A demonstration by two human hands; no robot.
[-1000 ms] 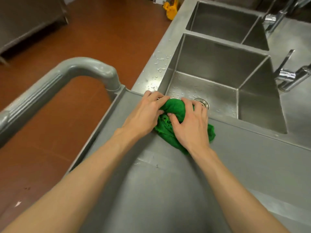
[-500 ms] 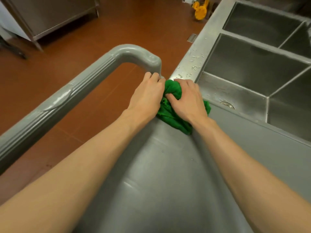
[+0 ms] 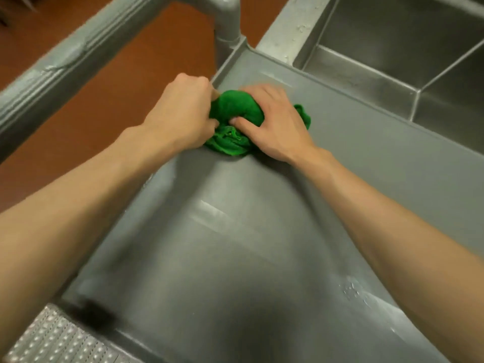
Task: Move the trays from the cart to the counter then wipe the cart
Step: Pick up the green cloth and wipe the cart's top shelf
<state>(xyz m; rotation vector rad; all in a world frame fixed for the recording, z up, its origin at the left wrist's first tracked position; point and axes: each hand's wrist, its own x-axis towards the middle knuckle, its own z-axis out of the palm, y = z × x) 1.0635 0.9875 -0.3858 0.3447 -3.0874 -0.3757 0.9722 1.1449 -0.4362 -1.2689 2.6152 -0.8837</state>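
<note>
Grey cart top [image 3: 262,231], cloth [image 3: 237,119] under both hands

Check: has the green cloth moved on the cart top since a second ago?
Yes. The green cloth has slid left along the cart top, away from the sink, toward the corner below the handle post.

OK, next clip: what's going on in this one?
A person is wiping the grey cart's top shelf with a bunched green cloth. The left hand and right hand both press on the cloth, near the shelf's far corner by the cart handle. No trays show on the shelf. A steel sink sits just beyond the cart.
</note>
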